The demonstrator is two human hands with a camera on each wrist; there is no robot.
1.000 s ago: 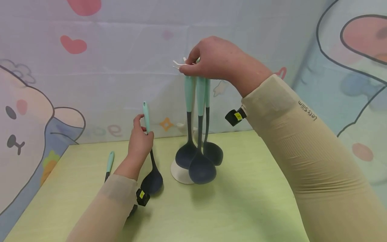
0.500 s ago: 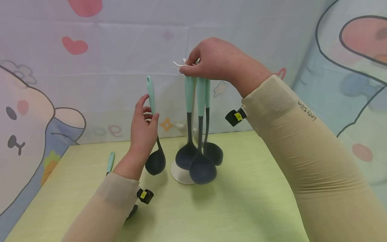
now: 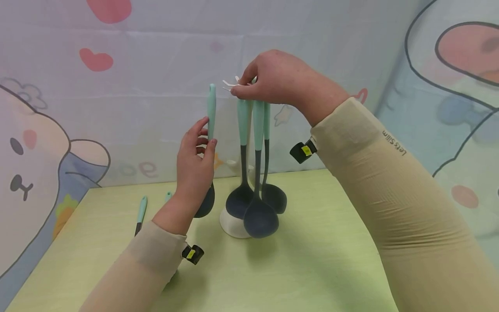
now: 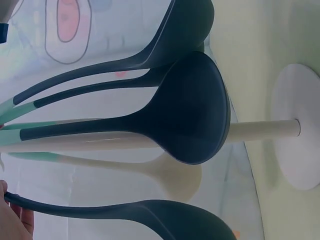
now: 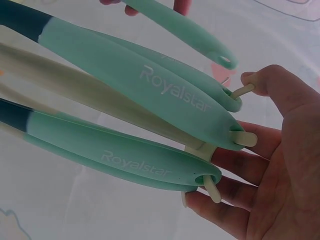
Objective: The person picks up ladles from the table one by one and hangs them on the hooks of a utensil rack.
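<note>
Lifted off the table over the last second, the ladle (image 3: 211, 130) in the left hand (image 3: 195, 167) now stands upright beside the white rack (image 3: 234, 223), its mint handle end raised almost level with the rack's hooks (image 3: 230, 84). A second ago its dark bowl sat on the table well to the left of the rack's round base; now the bowl hangs clear of the table, half hidden behind the left hand, just left of that base.

The left hand has its thumb and fingers curled round the ladle's mint handle at mid-length, gripping it. The ladle's long axis runs vertically, parallel to the three ladles (image 3: 255, 173) already hanging from the rack. Its hanging hole (image 5: 226, 61) is at the top end, just left of the rack's hooks and near them, not yet touching.

The right hand (image 3: 277, 78) is at the top of the rack, with its fingers closed round the hook cluster; the right wrist view shows the small white pegs (image 5: 243, 90) poking between its fingers (image 5: 235, 162). Of the two, the left hand carries the loose ladle, while the right hand is the one nearest the hooks.

Left of the rack, well apart from it, a further mint-handled utensil (image 3: 140, 214) lies on the table (image 3: 312, 268).
</note>
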